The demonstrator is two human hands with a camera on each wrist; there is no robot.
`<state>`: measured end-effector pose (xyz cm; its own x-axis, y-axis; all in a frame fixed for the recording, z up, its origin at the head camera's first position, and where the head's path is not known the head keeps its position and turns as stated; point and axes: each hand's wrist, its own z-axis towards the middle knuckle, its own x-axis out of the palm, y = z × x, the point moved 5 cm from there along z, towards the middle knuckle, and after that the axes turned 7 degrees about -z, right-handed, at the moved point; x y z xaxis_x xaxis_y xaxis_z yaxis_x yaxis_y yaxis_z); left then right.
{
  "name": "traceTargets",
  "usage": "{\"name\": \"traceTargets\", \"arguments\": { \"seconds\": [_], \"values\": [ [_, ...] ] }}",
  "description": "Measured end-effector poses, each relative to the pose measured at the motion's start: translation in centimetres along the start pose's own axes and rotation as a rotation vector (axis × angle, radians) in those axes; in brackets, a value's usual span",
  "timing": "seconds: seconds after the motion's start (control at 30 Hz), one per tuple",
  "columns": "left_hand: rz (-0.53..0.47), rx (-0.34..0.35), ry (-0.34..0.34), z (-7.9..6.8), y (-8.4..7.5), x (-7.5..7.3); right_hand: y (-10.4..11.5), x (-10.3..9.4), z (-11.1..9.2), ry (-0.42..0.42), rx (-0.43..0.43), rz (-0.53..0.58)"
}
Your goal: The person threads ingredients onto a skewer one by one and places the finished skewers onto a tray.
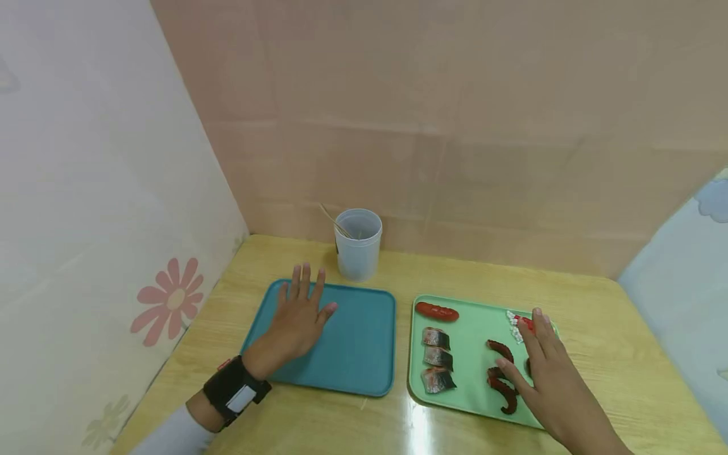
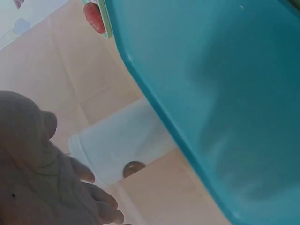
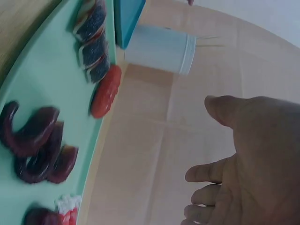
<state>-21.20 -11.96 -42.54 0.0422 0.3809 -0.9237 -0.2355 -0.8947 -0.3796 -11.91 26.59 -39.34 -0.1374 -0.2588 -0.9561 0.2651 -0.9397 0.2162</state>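
My left hand point(image 1: 297, 323) hovers palm down over the left part of a blue tray point(image 1: 361, 341), fingers spread and nothing held. Over the right side of a light green tray point(image 1: 472, 325) is my right hand point(image 1: 554, 382), its fingers straight and thumb apart, also holding nothing. On the green tray lie a red sausage point(image 1: 436, 311), three fish pieces point(image 1: 437, 358) with dark skin in a column, and several dark red octopus tentacles point(image 3: 35, 131). A small red-and-white piece point(image 3: 69, 208) sits at the tray's far right, partly hidden by the right hand in the head view.
Behind the blue tray stands a white plastic cup point(image 1: 358, 256) with thin sticks point(image 1: 334, 221) leaning in it. Both trays rest on a wooden table point(image 1: 387, 436). A beige sheet point(image 1: 432, 126) rises at the back, and a flowered white one point(image 1: 114, 189) at the left.
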Motion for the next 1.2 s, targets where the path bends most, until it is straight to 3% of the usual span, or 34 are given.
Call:
{"name": "traceTargets", "arguments": {
  "seconds": [0.13, 0.2, 0.37, 0.47, 0.57, 0.7, 0.8, 0.93, 1.2],
  "values": [
    [-0.189, -0.034, -0.069, 1.9, 0.1, 0.4, 1.5, 0.0, 3.5, 0.009, -0.046, 0.026],
    [-0.362, -0.071, -0.127, 4.0, 0.1, 0.7, 2.8, 0.0, 7.2, -0.015, -0.1, 0.089],
    [-0.756, -0.136, -0.293, 10.0, -0.5, 1.9, 6.0, 0.5, 18.6, -0.183, -0.238, 0.309],
    [-0.842, -0.144, -0.34, 12.6, -0.9, 3.2, 7.8, 1.1, 24.2, -0.208, -0.275, 0.388],
    [-0.861, -0.145, -0.328, 14.0, -1.5, 4.4, 9.7, 2.0, 27.9, -0.131, -0.324, 0.412],
    [-0.882, -0.118, -0.301, 14.8, -2.5, 5.5, 12.0, 3.3, 30.2, -0.01, -0.398, 0.43],
    [-0.907, -0.086, -0.309, 15.2, -3.2, 5.8, 13.0, 4.0, 30.7, 0.028, -0.421, 0.418],
    [-0.892, -0.072, -0.323, 15.3, -3.7, 5.8, 13.8, 4.5, 30.7, -0.002, -0.429, 0.412],
    [-0.861, -0.079, -0.313, 15.5, -4.0, 6.0, 12.9, 5.4, 31.2, -0.093, -0.304, 0.558]
  ]
}}
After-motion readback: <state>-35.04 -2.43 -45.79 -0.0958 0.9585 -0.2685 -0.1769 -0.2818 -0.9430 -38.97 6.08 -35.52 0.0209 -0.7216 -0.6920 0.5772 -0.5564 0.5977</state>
